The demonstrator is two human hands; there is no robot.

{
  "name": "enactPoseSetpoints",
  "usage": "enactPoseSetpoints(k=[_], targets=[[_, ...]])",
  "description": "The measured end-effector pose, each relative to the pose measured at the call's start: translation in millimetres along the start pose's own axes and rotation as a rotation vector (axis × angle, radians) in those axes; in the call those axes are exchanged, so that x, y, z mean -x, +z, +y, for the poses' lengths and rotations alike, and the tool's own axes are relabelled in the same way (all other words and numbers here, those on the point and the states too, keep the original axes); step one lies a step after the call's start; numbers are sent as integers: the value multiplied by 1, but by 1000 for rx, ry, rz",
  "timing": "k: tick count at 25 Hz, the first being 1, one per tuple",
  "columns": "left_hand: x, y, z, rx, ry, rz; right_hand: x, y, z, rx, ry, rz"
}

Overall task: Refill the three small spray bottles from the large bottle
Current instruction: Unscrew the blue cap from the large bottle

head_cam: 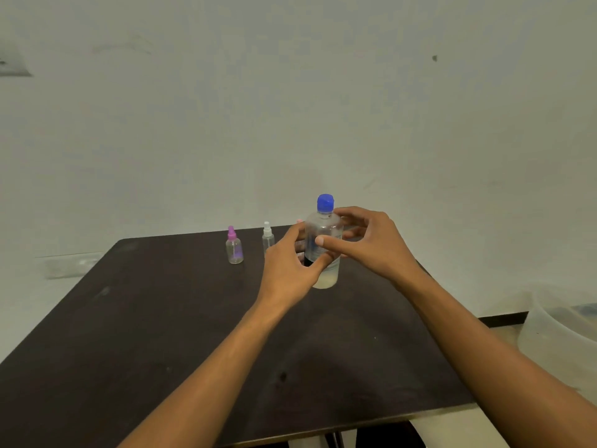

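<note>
On the dark tabletop [161,318], near its far edge, a large clear bottle [324,250] with a blue cap [325,202] is standing upright, a shallow layer of pale liquid showing at its base. Left hand [290,263]: fingers curling round the bottle's left side, thumb lying across the lower front, the grip looking partly closed on it. Right hand [368,244]: fingers arching round the upper right side, thumb reaching across the front; whether this grip is actually pressing the bottle I cannot tell. Left of the hands, a small spray bottle with a purple top [234,246] is standing apart, upright; a small clear one with a white top [267,237] is standing just beside the left hand. A pinkish top [299,221] is peeking out behind the left fingers, its bottle mostly hidden. A translucent tub [555,331] is sitting off the tabletop's right edge
</note>
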State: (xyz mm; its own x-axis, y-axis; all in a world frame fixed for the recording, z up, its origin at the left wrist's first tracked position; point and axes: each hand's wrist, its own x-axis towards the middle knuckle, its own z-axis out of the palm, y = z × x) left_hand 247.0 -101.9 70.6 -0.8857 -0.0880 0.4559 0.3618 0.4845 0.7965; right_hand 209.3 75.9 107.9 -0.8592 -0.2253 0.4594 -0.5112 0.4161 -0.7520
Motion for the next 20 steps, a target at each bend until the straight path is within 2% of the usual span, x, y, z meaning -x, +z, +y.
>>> enactPoseSetpoints(k=[8, 10, 14, 20], targets=[[37, -34, 4, -18, -8, 96, 20, 15, -36, 40, -70, -116], [38, -38, 4, -17, -8, 111, 15, 9, -45, 103, -86, -148], [38, -40, 6, -15, -11, 125, -9, -15, -79, 293, -169, -89], [40, -39, 5, -17, -40, 123, -46, -14, -112, 591, -237, -324]])
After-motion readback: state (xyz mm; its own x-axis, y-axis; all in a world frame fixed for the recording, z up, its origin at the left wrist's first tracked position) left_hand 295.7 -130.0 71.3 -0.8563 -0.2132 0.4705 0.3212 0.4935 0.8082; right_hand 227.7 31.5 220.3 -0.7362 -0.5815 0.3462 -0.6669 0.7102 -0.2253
